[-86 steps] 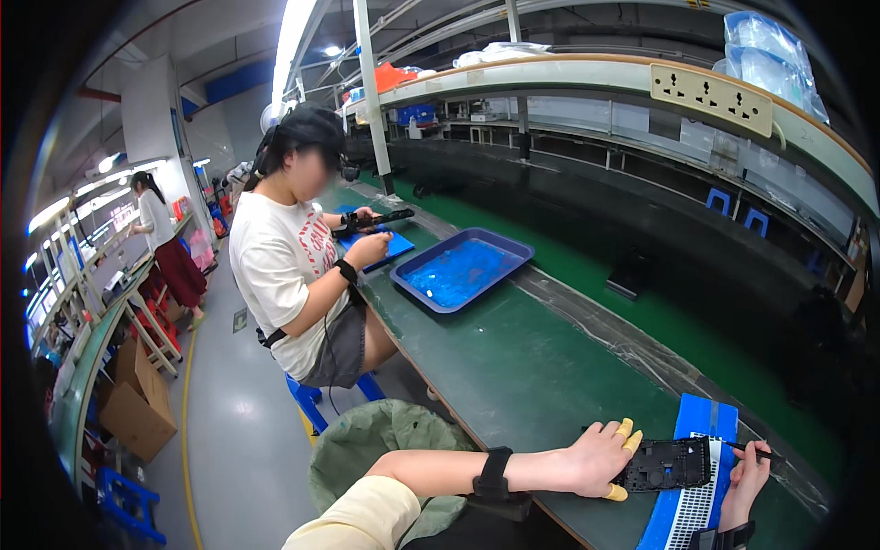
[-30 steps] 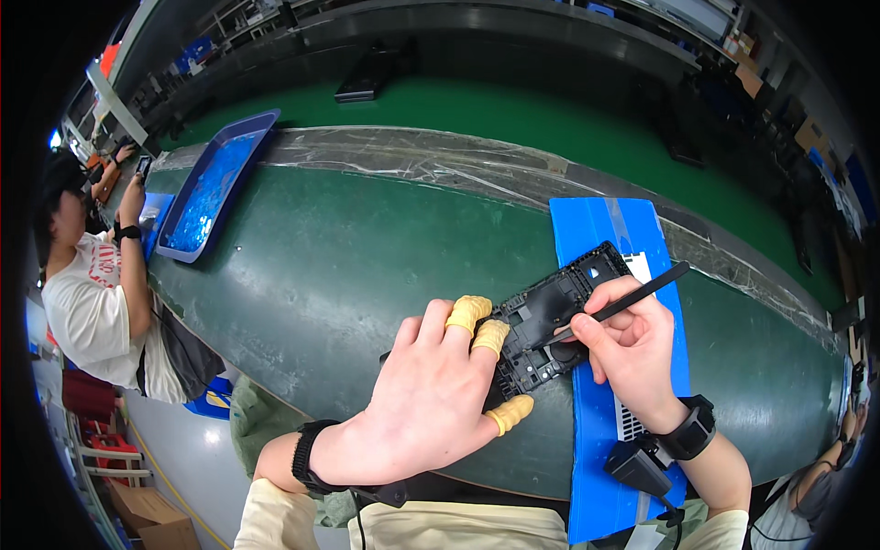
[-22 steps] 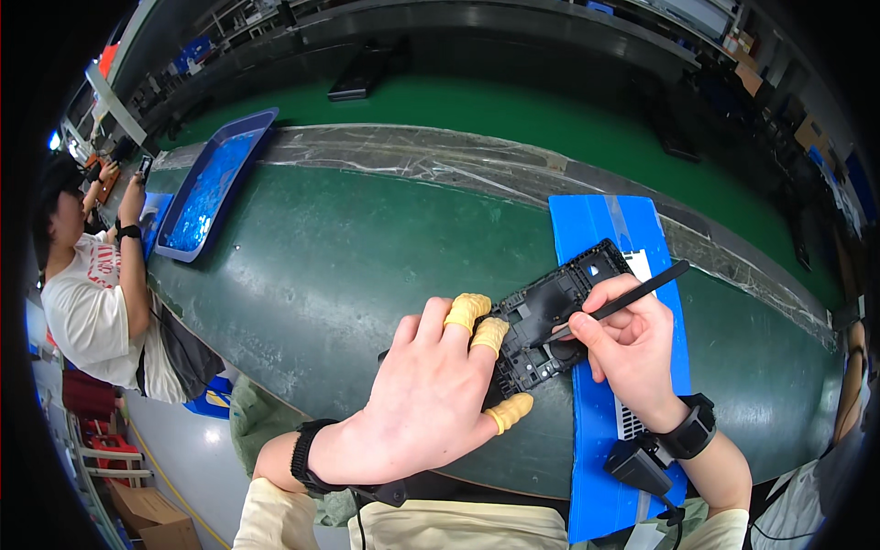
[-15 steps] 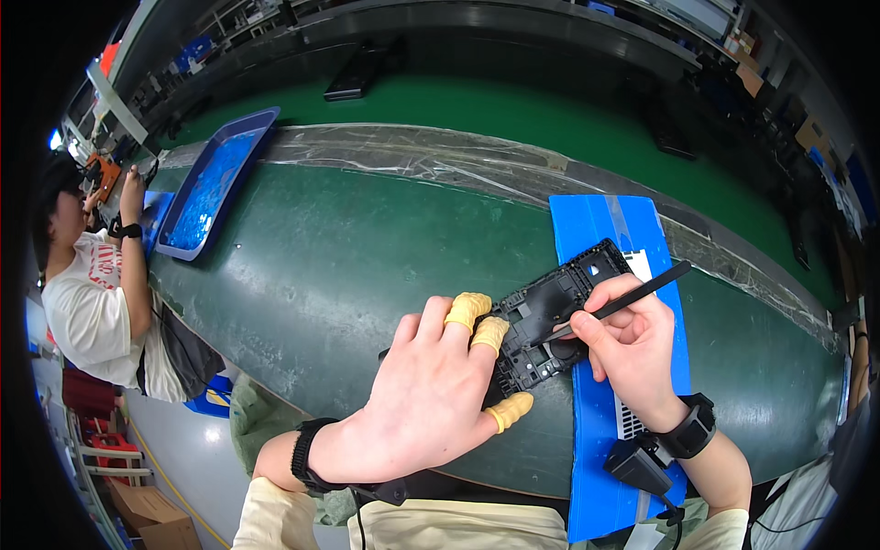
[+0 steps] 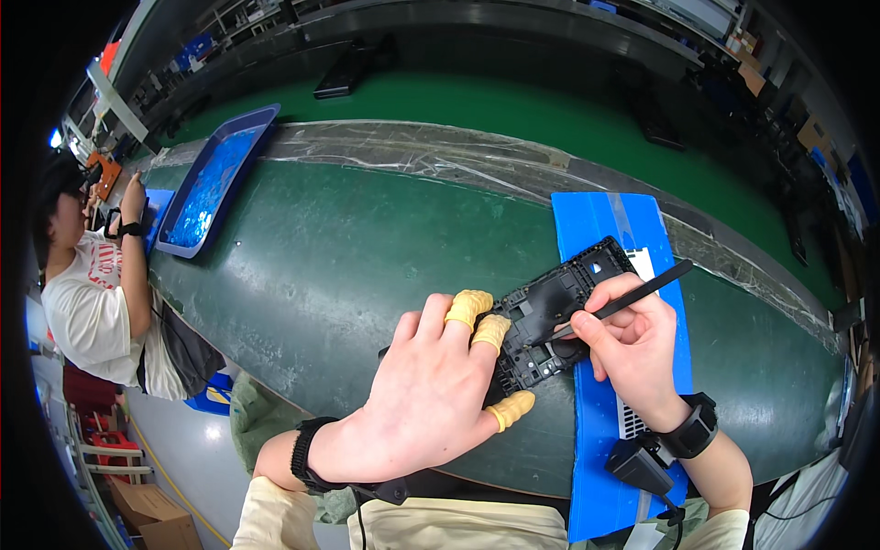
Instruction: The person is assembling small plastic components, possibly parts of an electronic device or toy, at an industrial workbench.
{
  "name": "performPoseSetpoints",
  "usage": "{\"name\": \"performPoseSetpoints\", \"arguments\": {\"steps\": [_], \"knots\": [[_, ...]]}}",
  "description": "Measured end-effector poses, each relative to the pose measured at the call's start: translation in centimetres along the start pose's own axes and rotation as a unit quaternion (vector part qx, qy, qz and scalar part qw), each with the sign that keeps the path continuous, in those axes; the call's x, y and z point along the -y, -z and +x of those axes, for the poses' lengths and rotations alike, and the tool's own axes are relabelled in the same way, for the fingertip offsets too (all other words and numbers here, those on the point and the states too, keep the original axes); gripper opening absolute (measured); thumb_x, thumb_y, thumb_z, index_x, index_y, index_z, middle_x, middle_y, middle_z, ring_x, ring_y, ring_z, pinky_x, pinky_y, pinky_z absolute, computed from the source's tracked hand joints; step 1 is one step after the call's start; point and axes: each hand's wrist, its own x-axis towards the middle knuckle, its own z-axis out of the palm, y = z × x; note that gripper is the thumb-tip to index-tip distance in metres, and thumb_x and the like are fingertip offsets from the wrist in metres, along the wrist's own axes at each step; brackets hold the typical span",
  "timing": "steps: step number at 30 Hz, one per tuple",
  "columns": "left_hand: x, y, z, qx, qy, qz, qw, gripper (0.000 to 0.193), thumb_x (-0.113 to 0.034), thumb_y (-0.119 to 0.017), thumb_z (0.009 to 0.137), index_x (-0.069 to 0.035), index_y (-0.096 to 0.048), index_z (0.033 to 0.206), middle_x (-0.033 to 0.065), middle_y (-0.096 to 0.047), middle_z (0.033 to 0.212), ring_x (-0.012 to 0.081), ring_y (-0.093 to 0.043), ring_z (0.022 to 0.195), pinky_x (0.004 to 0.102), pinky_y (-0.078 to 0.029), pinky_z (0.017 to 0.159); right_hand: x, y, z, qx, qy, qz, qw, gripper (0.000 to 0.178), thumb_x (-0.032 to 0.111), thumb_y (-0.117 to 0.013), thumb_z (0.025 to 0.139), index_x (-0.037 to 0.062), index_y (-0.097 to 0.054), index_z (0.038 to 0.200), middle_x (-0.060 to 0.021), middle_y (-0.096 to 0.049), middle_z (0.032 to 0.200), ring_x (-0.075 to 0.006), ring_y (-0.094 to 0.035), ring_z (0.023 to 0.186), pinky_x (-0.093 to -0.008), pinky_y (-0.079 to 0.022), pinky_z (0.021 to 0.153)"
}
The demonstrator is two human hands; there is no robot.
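Note:
A black plastic device housing (image 5: 543, 307), with ribs and small cut-outs, lies slantwise across the edge of the blue corrugated sheet (image 5: 587, 220). My left hand (image 5: 431, 390) grips the housing's near left end, yellow finger cots on its thumb and two fingers. Pinched between thumb and fingers of my right hand (image 5: 632, 344) are black tweezers (image 5: 642, 291). Their thin tip rests at or just above the middle of the housing; contact is hard to make out. Part of the housing's left edge is hidden behind my left fingers.
A dark blue tray (image 5: 167, 246) with shiny blue contents stands at the far left of the green table (image 5: 367, 247). Beside it a person (image 5: 101, 293) works. Beyond the taped ledge (image 5: 412, 147), black items (image 5: 335, 87) lie on a green surface. A black cabled device (image 5: 637, 466) sits near my right wrist.
Both hands, the housing and the tweezers stay almost where they were. The black items beyond the ledge have shifted slightly left.

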Motion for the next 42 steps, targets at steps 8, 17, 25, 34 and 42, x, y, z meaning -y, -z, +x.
{"name": "performPoseSetpoints", "arguments": {"steps": [8, 17, 25, 34, 42], "knots": [[0.2, -0.3, -0.1, -0.03, -0.021, 0.002, 0.999, 0.048, -0.034, -0.058, 0.063, 0.003, -0.048, 0.091, 0.0145, -0.044, 0.097, 0.0253, -0.039, 0.087, 0.0326, -0.034, 0.07, -0.1, 0.0, 0.0, -0.001, -0.001, -0.002, 1.0, 0.012, -0.005, -0.053, 0.07, 0.001, -0.044, 0.077, -0.0064, -0.054, 0.067, -0.0041, -0.051, 0.052, -0.0131, -0.034, 0.037], [0.0, -0.1, -0.2, -0.034, -0.006, -0.009, 0.999, 0.047, -0.03, -0.064, 0.058, -0.006, -0.049, 0.096, 0.0113, -0.042, 0.102, 0.0274, -0.039, 0.093, 0.036, -0.034, 0.076, -0.1, -0.1, 0.0, -0.008, 0.019, 0.002, 1.0, 0.011, -0.004, -0.052, 0.071, 0.0009, -0.044, 0.078, -0.006, -0.053, 0.066, -0.0026, -0.046, 0.046, -0.0135, -0.032, 0.035], [0.2, -0.3, -0.3, -0.064, -0.022, -0.029, 0.997, 0.038, -0.028, -0.065, 0.057, -0.011, -0.055, 0.09, 0.0092, -0.045, 0.1, 0.0274, -0.039, 0.095, 0.0371, -0.033, 0.077, -0.4, 0.2, 0.3, -0.045, 0.049, 0.037, 0.997, 0.012, -0.002, -0.051, 0.073, 0.0005, -0.043, 0.081, -0.0069, -0.051, 0.064, -0.0039, -0.041, 0.037, -0.015, -0.03, 0.031], [-0.1, -0.4, -0.2, -0.038, -0.086, 0.007, 0.996, 0.031, -0.028, -0.061, 0.063, -0.009, -0.058, 0.086, 0.0098, -0.046, 0.098, 0.0266, -0.038, 0.095, 0.0387, -0.032, 0.078, -0.5, 0.5, 0.2, -0.052, 0.062, 0.069, 0.994, 0.013, 0.001, -0.051, 0.074, 0.0006, -0.042, 0.083, -0.0085, -0.052, 0.064, -0.0046, -0.041, 0.038, -0.0156, -0.029, 0.031], [0.8, 1.2, -2.7, -0.126, -0.019, -0.121, 0.984, 0.079, -0.034, -0.066, 0.057, -0.003, -0.026, 0.117, 0.017, -0.032, 0.114, 0.0314, -0.031, 0.105, 0.0435, -0.024, 0.089, 0.4, 2.8, 0.0, -0.169, 0.069, 0.157, 0.971, 0.011, 0.01, -0.051, 0.076, 0.0041, -0.044, 0.083, -0.0098, -0.054, 0.065, -0.0055, -0.039, 0.037, -0.0175, -0.029, 0.035]]}}
